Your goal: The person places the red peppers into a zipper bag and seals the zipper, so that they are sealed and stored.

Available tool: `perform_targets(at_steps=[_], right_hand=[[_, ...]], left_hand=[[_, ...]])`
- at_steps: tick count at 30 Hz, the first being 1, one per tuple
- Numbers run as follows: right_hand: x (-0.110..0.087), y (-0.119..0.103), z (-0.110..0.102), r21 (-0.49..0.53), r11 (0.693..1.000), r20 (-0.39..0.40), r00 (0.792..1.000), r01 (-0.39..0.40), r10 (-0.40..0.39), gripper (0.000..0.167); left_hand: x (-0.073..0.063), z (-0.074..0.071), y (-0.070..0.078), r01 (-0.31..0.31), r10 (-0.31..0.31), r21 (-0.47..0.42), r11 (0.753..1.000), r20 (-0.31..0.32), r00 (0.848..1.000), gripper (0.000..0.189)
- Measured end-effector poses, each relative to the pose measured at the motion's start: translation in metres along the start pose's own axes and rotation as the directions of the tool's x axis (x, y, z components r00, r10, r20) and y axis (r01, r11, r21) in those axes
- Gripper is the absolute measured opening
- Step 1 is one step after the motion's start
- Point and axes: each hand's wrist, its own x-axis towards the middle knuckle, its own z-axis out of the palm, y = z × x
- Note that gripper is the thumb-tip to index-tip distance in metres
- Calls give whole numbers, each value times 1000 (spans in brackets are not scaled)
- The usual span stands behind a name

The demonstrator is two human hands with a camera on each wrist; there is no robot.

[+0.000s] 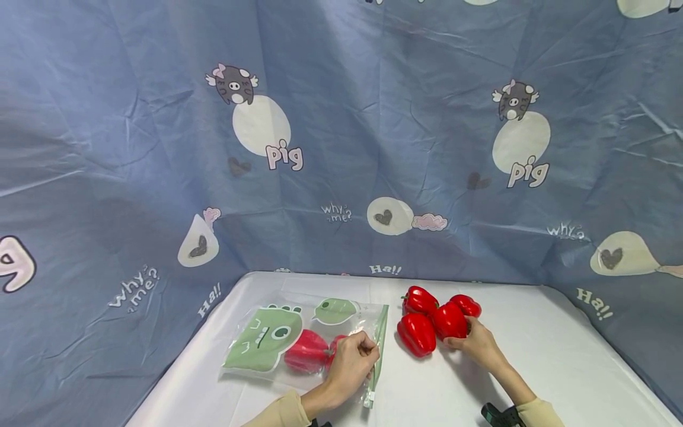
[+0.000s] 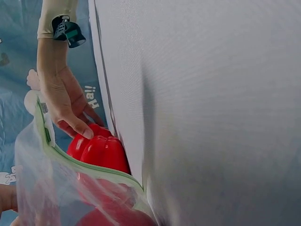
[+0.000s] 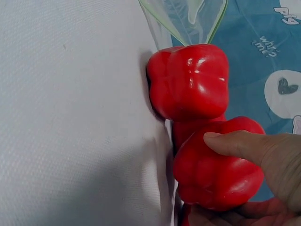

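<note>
A clear zip bag (image 1: pixel 341 332) with green cartoon prints lies on the left of the table, its green zip edge (image 1: pixel 382 338) facing right. Red bell peppers (image 1: pixel 305 352) show through the plastic. My left hand (image 1: pixel 348 363) pinches the bag near its mouth, which stands raised in the left wrist view. To the right, my right hand (image 1: pixel 478 345) grips a red bell pepper (image 3: pixel 218 169), thumb over the near side and fingers underneath. Other red bell peppers sit close around it: one in front (image 1: pixel 417 335), one behind left (image 1: pixel 420 300) and one behind right (image 1: pixel 466 305).
A white cloth covers the table (image 1: pixel 533 338). Behind it hangs a blue curtain (image 1: pixel 341 148) with pig prints, which also comes down along both sides. Each wrist wears a dark strap, the right one (image 1: pixel 501 415) plainly visible.
</note>
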Motion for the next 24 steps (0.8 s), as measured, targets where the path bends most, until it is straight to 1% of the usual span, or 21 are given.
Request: perform_targets(at_steps=[5, 12, 20, 24], right_hand=[[-1, 0, -1, 10, 1000, -37, 999, 24, -24, 87], [-1, -2, -2, 29, 997, -103, 993, 66, -63, 83], [-2, -5, -4, 42, 996, -168, 983, 81, -73, 76], [-2, -6, -5, 48, 995, -182, 981, 83, -73, 76]], left_hand=[[0, 0, -1, -2, 2, 15, 1000, 0, 1000, 11], [-1, 0, -1, -4, 4, 7, 1000, -4, 1000, 9], [1, 0, -1, -5, 5, 12, 1000, 1, 1000, 10], [1, 0, -2, -10, 10, 15, 1000, 2, 1000, 10]])
